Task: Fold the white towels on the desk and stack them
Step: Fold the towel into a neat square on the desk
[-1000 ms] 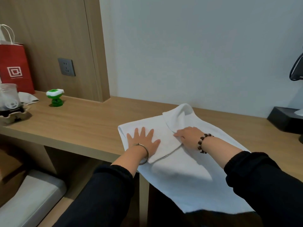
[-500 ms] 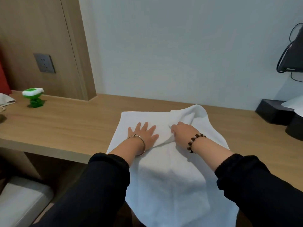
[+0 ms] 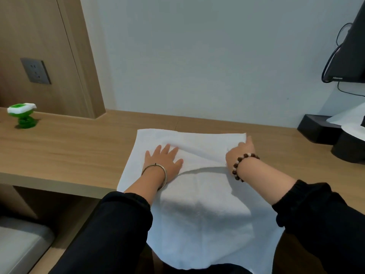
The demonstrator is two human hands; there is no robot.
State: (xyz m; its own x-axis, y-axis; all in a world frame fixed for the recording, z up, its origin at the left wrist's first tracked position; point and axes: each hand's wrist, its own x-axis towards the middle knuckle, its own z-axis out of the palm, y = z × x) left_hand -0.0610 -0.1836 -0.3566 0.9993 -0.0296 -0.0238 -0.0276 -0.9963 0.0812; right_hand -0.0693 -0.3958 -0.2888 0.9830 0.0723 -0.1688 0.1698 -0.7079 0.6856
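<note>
Right hand (image 3: 240, 155) has pulled the towel (image 3: 197, 214) edge rightward, fingers pinching; left hand (image 3: 164, 161) fingers spread flat.

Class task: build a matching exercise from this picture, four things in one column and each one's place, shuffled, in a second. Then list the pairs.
1 left hand
2 right hand
3 white towel
4 green stand

A far left on the desk
B flat on the towel, fingers spread
C spread out, near edge hanging over the desk front
D at the towel's far right corner

Pairs: 1-B; 2-D; 3-C; 4-A
</note>
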